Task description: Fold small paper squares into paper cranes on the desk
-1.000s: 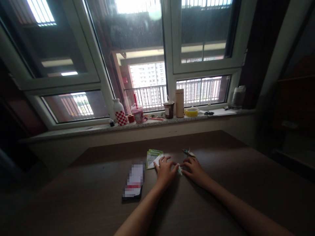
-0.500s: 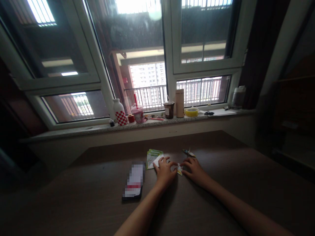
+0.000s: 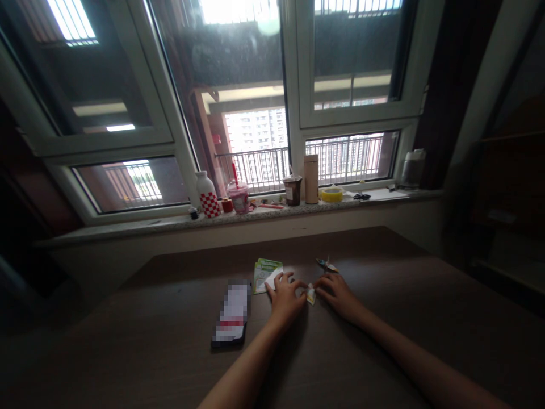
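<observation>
Between my hands is a small folded paper piece (image 3: pixel 311 296), white with a yellow patch, close to the table surface. My left hand (image 3: pixel 286 295) pinches its left side with thumb and forefinger, while the other fingers curl over a white paper. My right hand (image 3: pixel 337 294) grips the piece from the right with its fingertips. Its exact folds are too small to make out. Under and beside my left hand lie green-and-white printed cards (image 3: pixel 264 270), with the white paper (image 3: pixel 273 278) on top. Beyond my right hand rests another folded paper piece (image 3: pixel 327 265).
A phone (image 3: pixel 231 312) with a blurred screen lies left of my left forearm on the brown table (image 3: pixel 162 318). The windowsill (image 3: pixel 179 223) beyond holds a checkered bottle (image 3: pixel 208 196), drink cups, a thermos (image 3: pixel 311 179), yellow tape (image 3: pixel 331 195) and scissors (image 3: pixel 361 196).
My right fingers have shifted slightly and are closer together at the small paper piece. The piece has turned a little. My left hand has barely moved.
</observation>
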{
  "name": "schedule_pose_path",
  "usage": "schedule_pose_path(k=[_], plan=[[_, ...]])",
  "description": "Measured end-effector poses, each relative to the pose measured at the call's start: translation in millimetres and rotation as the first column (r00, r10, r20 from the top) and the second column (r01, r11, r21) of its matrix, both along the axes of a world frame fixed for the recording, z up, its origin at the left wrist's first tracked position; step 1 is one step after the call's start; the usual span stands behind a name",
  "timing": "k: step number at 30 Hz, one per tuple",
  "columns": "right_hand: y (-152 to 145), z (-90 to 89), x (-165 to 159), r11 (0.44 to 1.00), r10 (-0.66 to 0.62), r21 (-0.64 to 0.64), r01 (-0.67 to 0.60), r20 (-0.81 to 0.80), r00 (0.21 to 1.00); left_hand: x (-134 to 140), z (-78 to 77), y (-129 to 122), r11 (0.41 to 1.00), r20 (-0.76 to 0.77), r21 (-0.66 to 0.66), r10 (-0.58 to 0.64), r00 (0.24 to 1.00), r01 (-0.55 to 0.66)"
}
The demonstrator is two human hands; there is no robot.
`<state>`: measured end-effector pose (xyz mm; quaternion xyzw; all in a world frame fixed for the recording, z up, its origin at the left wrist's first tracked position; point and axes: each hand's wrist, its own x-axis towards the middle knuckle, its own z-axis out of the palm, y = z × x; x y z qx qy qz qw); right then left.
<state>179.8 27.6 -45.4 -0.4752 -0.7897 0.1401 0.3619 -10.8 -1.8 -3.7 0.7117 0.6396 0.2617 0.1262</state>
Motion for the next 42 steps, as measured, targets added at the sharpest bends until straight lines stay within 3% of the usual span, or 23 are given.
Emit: schedule_pose_path(k=[12,21,27,42], plan=[[-1.6,5.0,1.4,0.998,0.029,0.056,-0.028,-0.016,0.999,-0.6,-0.4,-1.7,1.000,-0.027,0.021,-0.016,1.000,0.016],[1.0,6.9,5.7,0.963,0.223,0.140,-0.230,0.063,0.973,-4.0,-1.2,-0.8,0.998,-0.062,-0.007,-0.062,0.996,0.062],[-1.9,13.8,7.0,0.971,0.212,0.102,-0.216,0.042,0.976,-10.1,0.7,2.1,0.991,-0.110,-0.101,-0.094,0.989,0.083],[-6.6,16.4,4.7,0.981,0.177,0.080,-0.179,0.027,0.984,-8.9,-0.1,3.6,0.993,-0.123,-0.098,-0.081,0.989,0.069]])
